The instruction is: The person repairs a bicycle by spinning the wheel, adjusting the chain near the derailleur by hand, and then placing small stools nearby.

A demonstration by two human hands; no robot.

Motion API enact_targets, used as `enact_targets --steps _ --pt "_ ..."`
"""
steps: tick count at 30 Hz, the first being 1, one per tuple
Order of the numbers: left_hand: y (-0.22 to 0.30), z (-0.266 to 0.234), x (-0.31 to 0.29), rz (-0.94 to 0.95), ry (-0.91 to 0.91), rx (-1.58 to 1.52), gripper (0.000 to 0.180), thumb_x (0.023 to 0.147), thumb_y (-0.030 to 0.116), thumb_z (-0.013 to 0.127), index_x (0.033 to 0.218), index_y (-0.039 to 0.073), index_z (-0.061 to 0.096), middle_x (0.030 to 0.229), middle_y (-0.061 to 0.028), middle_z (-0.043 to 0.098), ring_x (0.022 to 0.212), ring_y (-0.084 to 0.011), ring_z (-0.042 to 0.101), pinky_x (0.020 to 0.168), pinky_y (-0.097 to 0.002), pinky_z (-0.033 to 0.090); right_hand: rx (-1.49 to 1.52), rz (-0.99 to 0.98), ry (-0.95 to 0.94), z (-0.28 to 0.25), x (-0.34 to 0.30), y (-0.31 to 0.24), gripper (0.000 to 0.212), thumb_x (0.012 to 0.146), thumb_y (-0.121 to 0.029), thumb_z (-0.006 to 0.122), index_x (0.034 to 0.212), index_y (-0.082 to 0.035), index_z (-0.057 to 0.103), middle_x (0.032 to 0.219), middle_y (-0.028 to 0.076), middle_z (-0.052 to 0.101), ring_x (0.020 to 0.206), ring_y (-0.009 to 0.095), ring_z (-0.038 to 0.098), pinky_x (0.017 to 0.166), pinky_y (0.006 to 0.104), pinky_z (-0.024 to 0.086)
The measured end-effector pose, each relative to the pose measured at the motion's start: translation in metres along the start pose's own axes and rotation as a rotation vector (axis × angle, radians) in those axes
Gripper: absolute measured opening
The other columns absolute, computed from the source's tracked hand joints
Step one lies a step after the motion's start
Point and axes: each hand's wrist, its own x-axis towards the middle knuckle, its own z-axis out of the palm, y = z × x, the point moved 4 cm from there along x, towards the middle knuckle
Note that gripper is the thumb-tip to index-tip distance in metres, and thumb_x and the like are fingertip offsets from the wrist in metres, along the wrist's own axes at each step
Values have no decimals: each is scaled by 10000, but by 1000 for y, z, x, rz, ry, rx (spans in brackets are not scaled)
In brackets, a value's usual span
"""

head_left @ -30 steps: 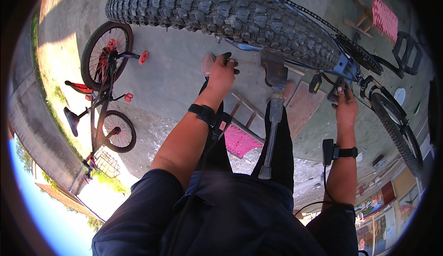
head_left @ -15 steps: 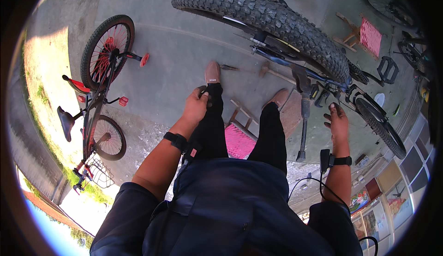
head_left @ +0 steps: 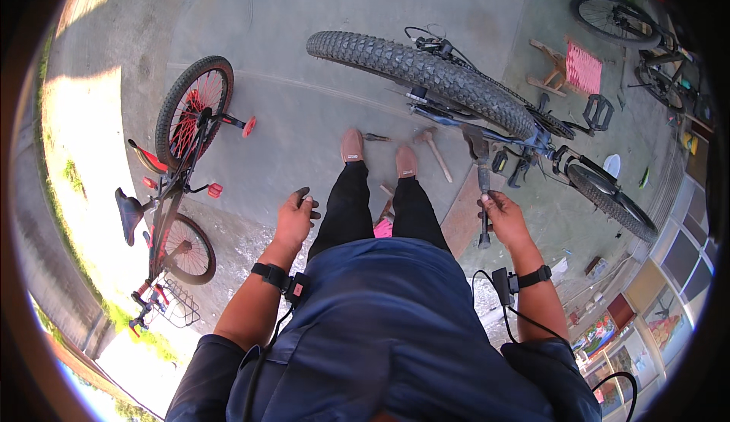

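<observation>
My left hand (head_left: 293, 218) hangs in the air left of my legs, its darkened fingers apart and holding nothing. My right hand (head_left: 502, 214) has its fingers round a dark bar with a flared end, which looks like a kickstand (head_left: 484, 235). This bar sticks out toward me from the side of a blue-black bicycle (head_left: 450, 120). The bicycle's knobby tyre (head_left: 414, 58) is the nearest large part of it. Just above my right hand, a small black and yellow part (head_left: 499, 161) sits by the frame. Smudges darken the fingertips of both hands.
A hammer (head_left: 436, 153) and a thin dark tool (head_left: 376, 138) lie on the concrete by my shoes. A pink-seated stool (head_left: 582, 68) stands at far right. Left is a red-black bicycle (head_left: 171, 194); another bicycle (head_left: 616, 20) is at far right. One pedal (head_left: 598, 112) juts out.
My right hand has moved left onto the kickstand and closed round it. My left hand has dropped lower and left, its fingers spreading. My right foot has come beside the left.
</observation>
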Motion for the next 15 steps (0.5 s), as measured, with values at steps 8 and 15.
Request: enact_targets --steps 8,15 --pt "34 -14 -10 10 37 -67 403 960 219 482 1318 35 456 948 -52 622 751 -122 599 626 -258 469 -560 -225 34 -12 -10 -37 409 852 -402 603 1022 -34 650 823 164 667 834 341 641 716 407 495" --pt "93 -96 47 104 -6 -138 429 973 229 451 1345 18 413 994 -82 620 743 -131 600 596 -246 451 -728 -226 108 -7 -56 -167 366 817 -383 636 911 -33 685 769 162 663 758 349 637 679 414 501"
